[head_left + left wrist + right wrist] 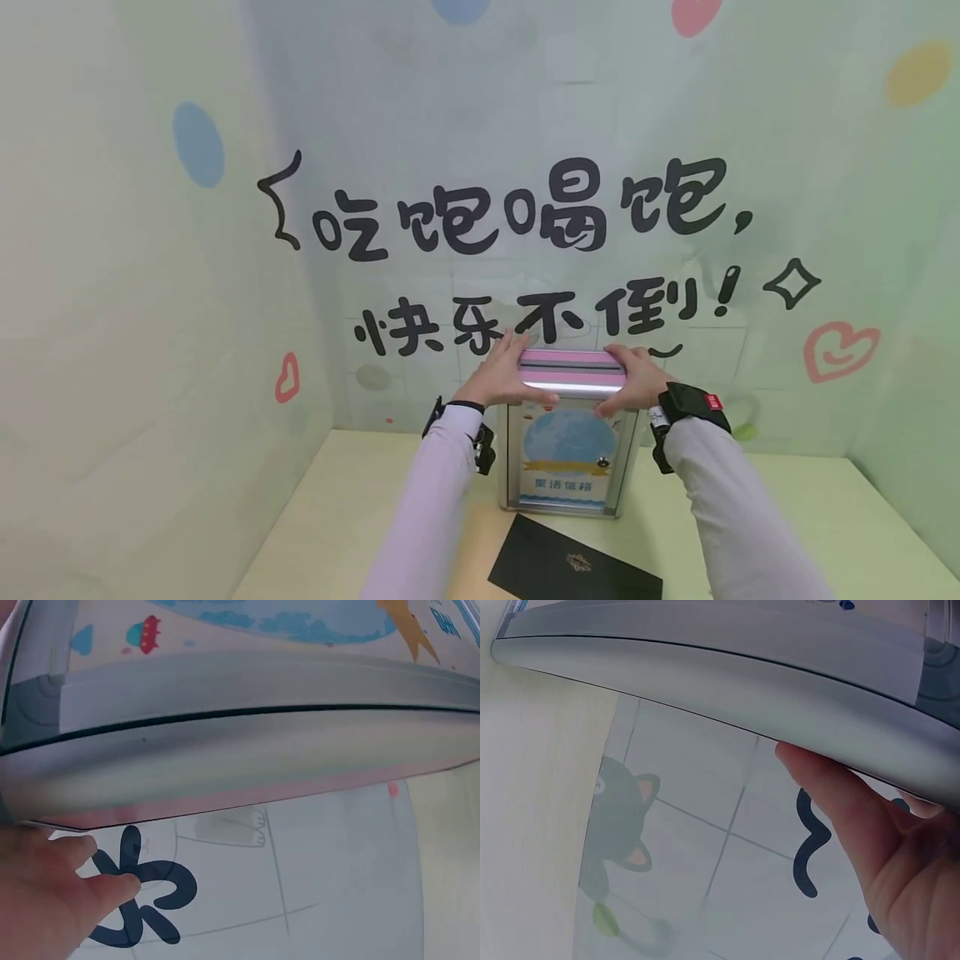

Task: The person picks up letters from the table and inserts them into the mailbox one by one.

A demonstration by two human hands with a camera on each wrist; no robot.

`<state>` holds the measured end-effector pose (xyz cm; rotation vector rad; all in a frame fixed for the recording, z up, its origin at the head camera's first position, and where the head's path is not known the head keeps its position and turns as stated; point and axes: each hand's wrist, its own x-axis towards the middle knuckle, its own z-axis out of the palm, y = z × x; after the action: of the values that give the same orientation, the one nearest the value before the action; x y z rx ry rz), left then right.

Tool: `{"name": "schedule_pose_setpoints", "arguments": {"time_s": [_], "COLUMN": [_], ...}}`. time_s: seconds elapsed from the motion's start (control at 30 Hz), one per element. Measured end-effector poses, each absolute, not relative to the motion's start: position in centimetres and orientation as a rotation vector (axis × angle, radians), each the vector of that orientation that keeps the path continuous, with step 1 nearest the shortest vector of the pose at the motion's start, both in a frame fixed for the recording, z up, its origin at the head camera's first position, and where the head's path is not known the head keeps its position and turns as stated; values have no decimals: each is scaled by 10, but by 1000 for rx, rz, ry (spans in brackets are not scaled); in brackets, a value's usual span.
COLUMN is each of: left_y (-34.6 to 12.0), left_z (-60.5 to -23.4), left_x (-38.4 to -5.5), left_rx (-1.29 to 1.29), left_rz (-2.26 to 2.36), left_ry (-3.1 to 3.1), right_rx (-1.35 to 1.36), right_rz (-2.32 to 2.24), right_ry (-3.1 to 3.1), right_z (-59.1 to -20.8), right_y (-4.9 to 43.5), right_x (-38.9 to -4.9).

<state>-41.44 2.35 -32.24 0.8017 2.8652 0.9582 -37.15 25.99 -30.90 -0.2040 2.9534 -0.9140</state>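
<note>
A letter box (566,446) with a silver frame, a pink top and a blue-printed front panel stands upright on the table. My left hand (504,375) grips its upper left corner, thumb along the front edge and the other fingers at the top. At the upper right corner my right hand (634,382) holds it the same way. In the left wrist view the silver side (247,757) of the box runs beside the left hand (49,896). The right wrist view shows the right hand's thumb (832,787) against the box's edge. A black envelope (555,562) with a gold emblem lies in front of the box.
The pale yellow table (360,500) ends at a printed wall (465,108) behind the box. Large black characters, hearts and coloured ovals cover that wall. Further walls stand at the left (112,333) and right (915,400).
</note>
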Motion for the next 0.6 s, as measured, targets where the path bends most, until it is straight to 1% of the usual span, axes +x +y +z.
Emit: {"name": "schedule_pose_setpoints", "arguments": {"time_s": [0.3,0.6], "left_y": [-1,-38], "left_z": [-322,-337], "left_x": [-414,-411], "left_rx": [828,700], "left_rz": [1035,1104], "left_ry": [2887,2870], "right_rx": [-214,-206], "right_rz": [-905,-915], "right_ry": [2960,2948], "right_z": [-309,-310], "right_y": [260,258], "right_x": [-372,-369]}}
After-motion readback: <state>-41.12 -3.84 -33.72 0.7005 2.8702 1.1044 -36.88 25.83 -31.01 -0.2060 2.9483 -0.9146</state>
